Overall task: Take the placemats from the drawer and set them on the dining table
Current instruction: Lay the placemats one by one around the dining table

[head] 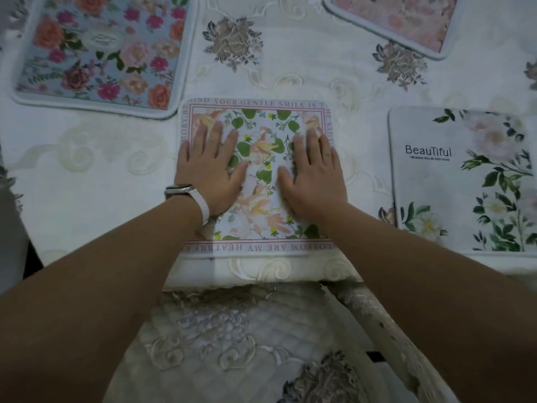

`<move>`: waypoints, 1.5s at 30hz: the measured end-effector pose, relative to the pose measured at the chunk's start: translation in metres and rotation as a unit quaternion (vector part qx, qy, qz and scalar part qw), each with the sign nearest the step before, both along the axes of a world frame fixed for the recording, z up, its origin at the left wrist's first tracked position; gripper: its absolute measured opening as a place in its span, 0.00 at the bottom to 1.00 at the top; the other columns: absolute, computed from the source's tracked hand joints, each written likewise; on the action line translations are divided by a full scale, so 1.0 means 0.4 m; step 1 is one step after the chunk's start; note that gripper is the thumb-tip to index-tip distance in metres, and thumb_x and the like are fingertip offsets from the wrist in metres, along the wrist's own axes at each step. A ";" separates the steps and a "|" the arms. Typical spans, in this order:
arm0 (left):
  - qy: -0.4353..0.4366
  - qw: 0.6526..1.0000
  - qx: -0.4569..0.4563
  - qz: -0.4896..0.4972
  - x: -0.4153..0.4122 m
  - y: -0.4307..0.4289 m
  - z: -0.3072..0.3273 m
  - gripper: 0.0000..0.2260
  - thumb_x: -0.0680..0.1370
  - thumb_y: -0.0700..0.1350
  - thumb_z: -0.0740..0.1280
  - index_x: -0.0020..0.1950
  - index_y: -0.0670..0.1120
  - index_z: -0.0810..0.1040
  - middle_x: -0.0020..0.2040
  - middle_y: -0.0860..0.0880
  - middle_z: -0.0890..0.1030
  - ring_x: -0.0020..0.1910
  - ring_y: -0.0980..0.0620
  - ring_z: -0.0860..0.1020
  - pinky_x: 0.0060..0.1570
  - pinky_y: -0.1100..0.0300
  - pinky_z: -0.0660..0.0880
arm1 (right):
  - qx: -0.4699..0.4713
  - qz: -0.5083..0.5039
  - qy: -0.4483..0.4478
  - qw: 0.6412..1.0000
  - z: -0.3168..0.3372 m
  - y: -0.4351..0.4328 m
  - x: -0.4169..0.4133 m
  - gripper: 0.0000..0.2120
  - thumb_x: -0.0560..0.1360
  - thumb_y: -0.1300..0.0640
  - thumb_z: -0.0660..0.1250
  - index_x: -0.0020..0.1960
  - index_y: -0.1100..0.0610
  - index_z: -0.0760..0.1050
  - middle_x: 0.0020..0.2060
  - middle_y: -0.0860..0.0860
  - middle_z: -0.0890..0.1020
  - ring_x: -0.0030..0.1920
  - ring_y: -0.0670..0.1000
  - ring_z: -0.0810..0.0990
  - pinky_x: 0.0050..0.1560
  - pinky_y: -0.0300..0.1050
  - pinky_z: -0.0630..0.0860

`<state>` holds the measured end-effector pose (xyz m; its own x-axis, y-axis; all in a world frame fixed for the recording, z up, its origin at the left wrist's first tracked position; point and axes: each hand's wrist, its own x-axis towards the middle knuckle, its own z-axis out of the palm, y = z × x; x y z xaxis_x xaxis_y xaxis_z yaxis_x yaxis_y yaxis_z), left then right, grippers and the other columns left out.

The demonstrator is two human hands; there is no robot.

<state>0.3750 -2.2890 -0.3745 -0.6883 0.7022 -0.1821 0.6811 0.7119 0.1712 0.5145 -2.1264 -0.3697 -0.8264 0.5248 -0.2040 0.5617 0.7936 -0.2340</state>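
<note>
Head view shows the centre mat (261, 126) lying flat on the table (290, 68), its near edge just short of the table's near edge, with the chair (232, 330) nearer still. Left hand (210, 170) and right hand (313, 173) both rest palm-down on the mat, fingers straight and spread, gripping nothing. The left wrist carries a watch (186, 189). Step in hand, as judged: seating and squaring this mat. Press evenly with both palms and sweep outward from the middle toward the left and right edges, so that no ripple is trapped. Keep the near edge parallel to the table's near edge. Correct any skew by sliding both palms together, not by lifting a corner. Avoid dragging the cloth (87, 175) beneath, which could bunch. Keep the gap to the white mat (465, 181) at right, which lies near but apart. Blue mat (96, 50) at far left and pink mat (398, 21) at far right lie at an angle. The pink one is blurred, so its pattern cannot be read.
</note>
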 end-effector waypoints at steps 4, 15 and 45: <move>-0.006 1.000 -0.002 0.010 0.037 -0.106 0.006 0.31 0.80 0.63 0.45 0.80 0.51 0.47 0.80 0.47 0.47 0.78 0.46 0.44 0.75 0.45 0.47 | -0.008 0.040 -0.027 0.999 0.012 -0.027 0.089 0.35 0.81 0.39 0.45 0.80 0.55 0.41 0.79 0.56 0.40 0.78 0.53 0.36 0.77 0.50 0.37; -0.058 0.997 -0.047 -0.021 0.199 -0.288 0.033 0.39 0.77 0.68 0.41 0.79 0.43 0.50 0.80 0.43 0.49 0.78 0.45 0.47 0.74 0.44 0.50 | -0.019 0.054 -0.136 0.989 0.044 -0.182 0.307 0.39 0.78 0.33 0.42 0.78 0.56 0.33 0.76 0.55 0.32 0.76 0.53 0.30 0.77 0.52 0.38; -0.092 0.992 0.042 -0.077 0.573 0.132 0.366 0.20 0.81 0.53 0.59 0.73 0.52 0.68 0.71 0.53 0.71 0.69 0.52 0.69 0.65 0.57 0.67 | -0.113 -0.042 0.016 0.993 0.367 0.295 0.706 0.19 0.80 0.45 0.57 0.68 0.49 0.71 0.64 0.46 0.76 0.60 0.50 0.76 0.56 0.47 0.74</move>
<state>0.6042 -2.2363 -0.2282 -0.5316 0.8150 -0.2306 0.7326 0.5791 0.3577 0.7970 -2.0083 -0.2228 -0.7894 0.5357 -0.2999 0.6134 0.6692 -0.4194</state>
